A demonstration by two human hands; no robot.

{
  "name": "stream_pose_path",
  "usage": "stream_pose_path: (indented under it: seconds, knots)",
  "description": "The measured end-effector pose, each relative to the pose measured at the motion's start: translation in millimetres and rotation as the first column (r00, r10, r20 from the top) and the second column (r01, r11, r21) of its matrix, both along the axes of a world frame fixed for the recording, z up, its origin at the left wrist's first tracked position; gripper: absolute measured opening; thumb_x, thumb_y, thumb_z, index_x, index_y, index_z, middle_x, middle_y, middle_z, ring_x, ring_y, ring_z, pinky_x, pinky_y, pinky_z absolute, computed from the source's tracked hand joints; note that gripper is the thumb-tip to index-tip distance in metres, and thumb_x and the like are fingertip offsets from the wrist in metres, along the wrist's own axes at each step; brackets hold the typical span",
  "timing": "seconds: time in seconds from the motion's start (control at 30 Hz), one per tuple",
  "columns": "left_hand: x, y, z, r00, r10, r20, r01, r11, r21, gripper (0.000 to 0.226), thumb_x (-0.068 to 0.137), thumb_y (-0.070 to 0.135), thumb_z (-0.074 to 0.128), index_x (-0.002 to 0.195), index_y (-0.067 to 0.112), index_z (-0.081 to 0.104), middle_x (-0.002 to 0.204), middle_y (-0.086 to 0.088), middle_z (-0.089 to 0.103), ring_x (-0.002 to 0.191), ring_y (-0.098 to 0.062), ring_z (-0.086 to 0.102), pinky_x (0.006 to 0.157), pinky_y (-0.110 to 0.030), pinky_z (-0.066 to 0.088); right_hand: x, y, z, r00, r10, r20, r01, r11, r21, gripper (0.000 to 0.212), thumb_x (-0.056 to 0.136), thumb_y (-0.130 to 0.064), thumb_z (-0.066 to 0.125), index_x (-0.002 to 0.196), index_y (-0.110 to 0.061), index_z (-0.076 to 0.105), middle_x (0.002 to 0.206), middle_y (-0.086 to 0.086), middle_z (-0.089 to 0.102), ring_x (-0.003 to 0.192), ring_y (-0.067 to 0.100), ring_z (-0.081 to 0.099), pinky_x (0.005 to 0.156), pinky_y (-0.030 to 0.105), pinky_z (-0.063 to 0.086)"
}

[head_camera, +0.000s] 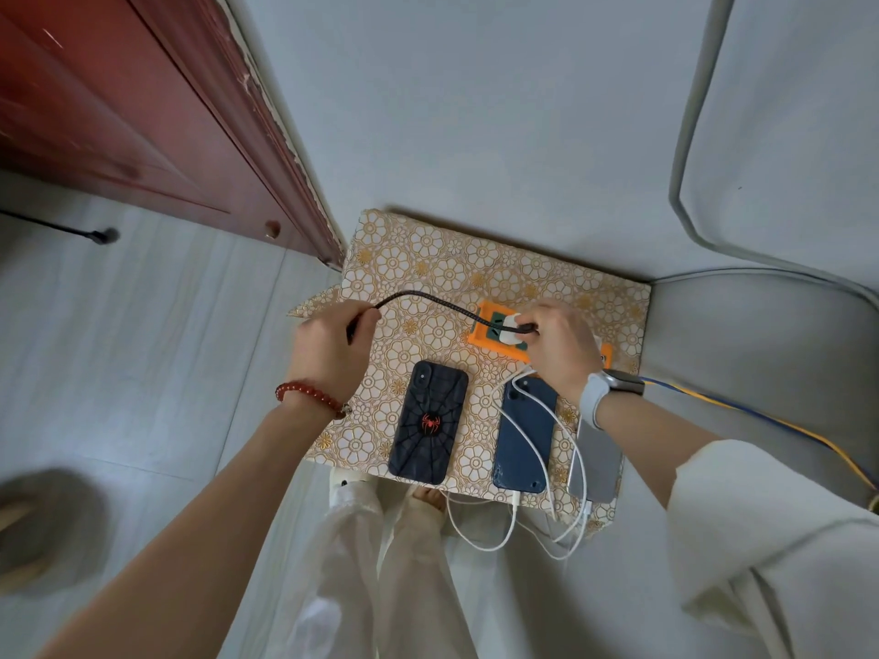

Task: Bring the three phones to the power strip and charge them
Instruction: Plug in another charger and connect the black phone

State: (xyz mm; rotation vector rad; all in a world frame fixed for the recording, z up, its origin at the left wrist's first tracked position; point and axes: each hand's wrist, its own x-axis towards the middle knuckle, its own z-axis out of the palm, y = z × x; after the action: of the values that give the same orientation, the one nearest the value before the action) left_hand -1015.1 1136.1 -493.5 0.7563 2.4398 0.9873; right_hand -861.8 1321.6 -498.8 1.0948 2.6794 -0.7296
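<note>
Three phones lay face down on the small table with the gold flower-patterned cover [428, 259]: a black phone in a spider-web case with a red spider [428, 423] on the left, a dark blue phone [521, 444] in the middle, and a silver-grey phone [597, 463] on the right, partly hidden under the right forearm. White charging cables [537, 449] ran across the blue phone and looped off the near edge of the table, with plugs seated in the bottom ends of the blue and silver phones. The spider-case phone had no cable in it.

The orange power strip [490, 337] sat at the back of the table, just beyond the phones. The right hand [563, 342] rested over it, fingers pinched on the end of a black braided cable [428, 299] at a white charger block [511, 332] standing in the strip. The left hand [328, 347] was clenched around the other end of that cable, which arched between the two hands above the cover. A red bead bracelet [309, 397] circled the left wrist, and a grey-strapped watch [611, 390] the right.
</note>
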Motion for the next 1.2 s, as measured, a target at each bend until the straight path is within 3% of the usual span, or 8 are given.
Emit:
stream_pose_path:
  seconds: [0.27,0.4,0.53,0.73,0.8,0.9,1.03,1.2]
  knots:
    - [-1,3,4,0.998,0.002,0.070,0.002,0.998,-0.062,0.019,0.089,0.016,0.050,0.085,0.006,0.066,0.061,0.000,0.056,0.052,-0.003,0.045,0.052,-0.013,0.033,-7,-5,-4,0.997,0.044,0.070,-0.050,0.995,0.083,0.022,0.078,0.008,0.055,0.096,0.002,0.067,0.095,0.019,0.066,0.087,0.036,0.058,0.075,0.040,0.045]
    - [-3,-3,17,0.943,0.041,0.329,0.001,0.992,-0.128,0.017,0.089,0.018,0.050,0.087,0.012,0.066,0.061,-0.002,0.056,0.051,-0.010,0.047,0.048,-0.018,0.039,-5,-7,-1,0.999,-0.023,0.040,0.019,0.995,0.095,0.020,0.080,0.003,0.058,0.096,-0.004,0.069,0.098,0.016,0.069,0.090,0.034,0.062,0.082,0.040,0.048]
    - [-6,-14,38,0.645,0.095,0.758,-0.035,0.995,-0.095,0.019,0.089,0.004,0.046,0.093,0.006,0.065,0.057,0.000,0.055,0.046,-0.010,0.051,0.046,-0.020,0.040,-3,-7,6,0.981,-0.184,0.062,0.187,0.980,-0.060,0.021,0.085,-0.012,0.058,0.104,-0.008,0.064,0.110,0.013,0.066,0.104,0.033,0.059,0.093,0.044,0.045]
    - [-9,-8,62,0.231,0.161,0.960,-0.239,0.965,-0.104,0.015,0.089,0.002,0.046,0.086,0.003,0.060,0.055,-0.001,0.058,0.045,-0.010,0.056,0.053,-0.025,0.056,18,-85,36,0.780,-0.376,-0.500,0.362,0.923,-0.129,0.042,0.083,0.002,0.050,0.124,-0.004,0.045,0.119,0.012,0.053,0.112,0.021,0.050,0.099,0.027,0.039]
    - [-5,-2,71,0.127,0.158,0.979,-0.302,0.947,-0.113,0.014,0.089,0.003,0.046,0.084,0.002,0.059,0.054,-0.002,0.059,0.044,-0.009,0.056,0.054,-0.024,0.057,19,-124,43,0.818,-0.460,-0.347,0.268,0.837,-0.477,0.049,0.084,0.001,0.046,0.130,-0.016,0.040,0.125,0.004,0.047,0.118,0.018,0.047,0.098,0.018,0.038]
    - [-1,7,82,0.020,0.110,0.994,-0.367,0.925,-0.095,0.013,0.089,0.004,0.047,0.085,0.000,0.058,0.053,-0.002,0.062,0.045,-0.009,0.057,0.053,-0.023,0.057,7,-169,43,0.950,-0.281,-0.134,0.054,0.573,-0.818,0.059,0.087,-0.003,0.045,0.138,-0.026,0.027,0.148,-0.001,0.028,0.136,0.011,0.027,0.112,0.031,0.028]
    - [-1,5,89,0.106,0.098,0.990,-0.363,0.930,-0.054,0.014,0.090,0.003,0.045,0.086,-0.002,0.058,0.054,-0.005,0.065,0.050,-0.012,0.063,0.056,-0.027,0.059,-9,-189,49,0.943,-0.304,-0.135,0.003,0.413,-0.911,0.025,0.091,-0.010,0.046,0.113,-0.014,0.057,0.130,0.005,0.056,0.106,-0.010,0.051,0.096,0.011,0.038]
    - [-3,-35,70,0.438,0.175,0.882,-0.265,0.962,-0.059,0.018,0.090,0.015,0.049,0.083,0.008,0.064,0.066,0.000,0.073,0.075,-0.016,0.068,0.072,-0.029,0.056,-1,-181,61,0.952,-0.277,-0.132,0.005,0.445,-0.896,0.023,0.091,-0.001,0.040,0.100,0.001,0.060,0.112,0.015,0.065,0.102,0.018,0.063,0.091,0.023,0.049]
